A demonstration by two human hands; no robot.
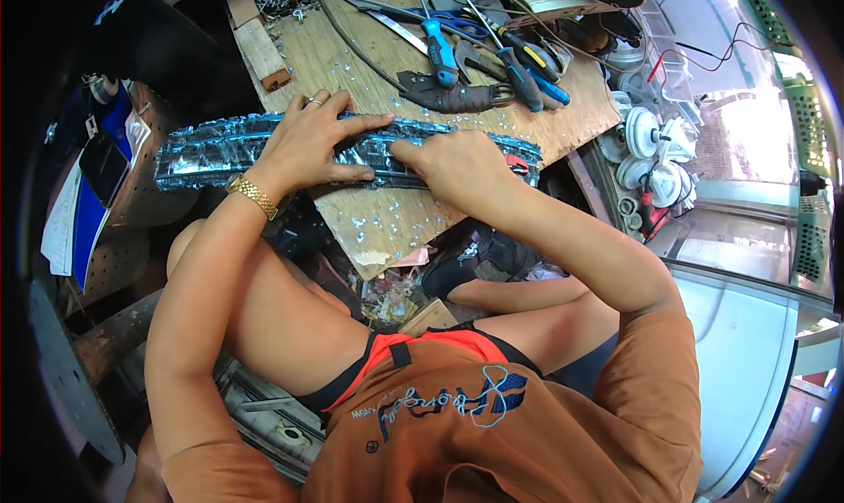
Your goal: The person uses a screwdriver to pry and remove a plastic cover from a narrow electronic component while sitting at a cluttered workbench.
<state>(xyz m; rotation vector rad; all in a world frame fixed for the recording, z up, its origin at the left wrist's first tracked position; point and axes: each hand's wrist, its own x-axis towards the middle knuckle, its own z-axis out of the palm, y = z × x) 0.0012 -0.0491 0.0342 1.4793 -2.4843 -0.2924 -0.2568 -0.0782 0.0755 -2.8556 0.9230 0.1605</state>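
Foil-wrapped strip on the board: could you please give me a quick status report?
Left hand pressed flat on the foil strip. Right hand gripping its front edge. Strip lies across the wooden board. Tools behind, apart.

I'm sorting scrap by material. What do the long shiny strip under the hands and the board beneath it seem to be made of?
The long strip looks like thin metal, probably aluminium: silvery-blue, glinting, with a crinkled, finned surface. Small bright flakes lie scattered below it. The left hand presses flat on it and the right hand grips its edge. The board looks like raw plywood: pale tan, matt, with visible grain and a chipped, splintered corner.
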